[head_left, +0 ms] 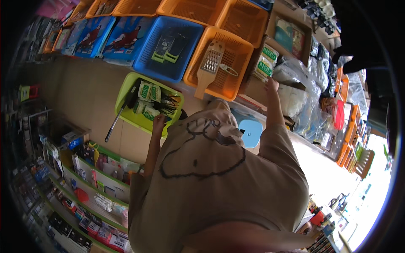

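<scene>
A lime-green basket (126, 89) is in front of me on the left. It holds several white-and-green packets (144, 90), a bundle of thin black strands (168, 103) and a dark tool with a long metal rod (115, 122) sticking out over the rim. My left hand (159, 122) is closed at the basket's near rim, beside the lowest packet. On the right, my right arm stretches forward to a cardboard box. My right hand (272, 84) has its fingers bunched against the lower end of a white-and-green packet (265, 67) there; its exact grip is small in view.
Ahead, an orange basket (248, 50) holds a wooden-handled grater (211, 59); a blue basket (141, 50) holds green-handled items. Clear plastic bags (291, 71) crowd the right. A light-blue lidded container (251, 133) is below the shelf. Stocked shelves (90, 198) stand at the lower left.
</scene>
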`<state>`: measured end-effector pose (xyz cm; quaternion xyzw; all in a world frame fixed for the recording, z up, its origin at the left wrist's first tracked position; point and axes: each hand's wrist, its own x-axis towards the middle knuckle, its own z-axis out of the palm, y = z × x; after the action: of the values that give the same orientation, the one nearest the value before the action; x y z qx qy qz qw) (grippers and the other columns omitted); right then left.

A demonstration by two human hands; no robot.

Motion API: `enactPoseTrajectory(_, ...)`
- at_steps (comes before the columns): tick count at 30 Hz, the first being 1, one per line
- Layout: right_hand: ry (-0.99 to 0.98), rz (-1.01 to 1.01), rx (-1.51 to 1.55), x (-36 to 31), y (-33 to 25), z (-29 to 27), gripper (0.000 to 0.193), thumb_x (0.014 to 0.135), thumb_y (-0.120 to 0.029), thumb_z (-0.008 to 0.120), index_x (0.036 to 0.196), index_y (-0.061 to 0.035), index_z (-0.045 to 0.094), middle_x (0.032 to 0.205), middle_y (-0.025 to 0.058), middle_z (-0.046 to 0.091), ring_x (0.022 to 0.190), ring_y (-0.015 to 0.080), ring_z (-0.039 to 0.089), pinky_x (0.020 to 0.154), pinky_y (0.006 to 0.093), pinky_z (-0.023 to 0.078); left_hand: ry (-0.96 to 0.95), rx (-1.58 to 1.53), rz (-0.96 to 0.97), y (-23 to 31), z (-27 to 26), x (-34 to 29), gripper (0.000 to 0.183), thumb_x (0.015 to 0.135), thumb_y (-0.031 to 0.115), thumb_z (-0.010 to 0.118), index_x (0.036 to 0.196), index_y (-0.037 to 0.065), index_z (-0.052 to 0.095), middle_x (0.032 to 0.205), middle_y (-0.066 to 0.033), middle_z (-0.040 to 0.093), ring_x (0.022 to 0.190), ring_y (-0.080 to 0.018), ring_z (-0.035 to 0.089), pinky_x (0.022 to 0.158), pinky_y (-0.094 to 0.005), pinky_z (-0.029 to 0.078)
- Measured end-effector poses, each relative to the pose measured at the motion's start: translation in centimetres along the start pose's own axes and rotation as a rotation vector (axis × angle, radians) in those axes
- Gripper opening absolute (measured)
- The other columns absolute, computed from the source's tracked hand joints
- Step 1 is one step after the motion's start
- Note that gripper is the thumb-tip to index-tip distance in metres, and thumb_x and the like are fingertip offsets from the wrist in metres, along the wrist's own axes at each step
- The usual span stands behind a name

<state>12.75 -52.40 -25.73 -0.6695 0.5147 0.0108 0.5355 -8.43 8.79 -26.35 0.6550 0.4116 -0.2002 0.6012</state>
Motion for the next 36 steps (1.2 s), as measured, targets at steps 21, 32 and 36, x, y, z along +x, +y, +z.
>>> enactPoseTrajectory(21, 0.200, -0.317, 0.490, -1.2, -1.4, -0.4, 0.043, 0.074, -0.008, 0.084, 0.103, 0.0077, 0.057, 0.107, 0.0247, 0.065, 0.084, 0.0267, 0.067, 0.071, 0.0384, 0.058, -0.135, -0.179, 0.301, 6.4, 6.1, -2.0, 0.025, 0.097, 0.023, 0.058, 0.116, 0.006, 0.057, 0.099, -0.0047, 0.066, 0.091, -0.0151, 0.063, 0.078, -0.0274, 0.049)
enactPoseTrajectory(32, -0.622, -0.593, 0.160, -33.3, -7.3, 3.9, 0.056, 0.085, -0.002, 0.072, 0.132, 0.0009, 0.042, 0.115, 0.0146, 0.064, 0.104, 0.0191, 0.062, 0.087, 0.0314, 0.052, -0.529, -0.292, 0.601, 14.1, 4.7, -10.6, 0.041, 0.095, 0.023, 0.063, 0.130, 0.005, 0.051, 0.115, -0.0064, 0.061, 0.109, -0.0167, 0.058, 0.097, -0.0303, 0.046)
enactPoseTrajectory(36, -1.147, -0.559, 0.018, -39.4, -2.9, 7.9, 0.063, 0.084, 0.000, 0.071, 0.138, -0.0028, 0.040, 0.127, 0.0168, 0.054, 0.103, 0.0189, 0.060, 0.081, 0.0293, 0.053, -0.704, -0.494, 0.430, 12.6, 3.2, -10.6, 0.054, 0.090, 0.024, 0.070, 0.135, 0.002, 0.049, 0.123, -0.0076, 0.061, 0.115, -0.0175, 0.057, 0.101, -0.0319, 0.044)
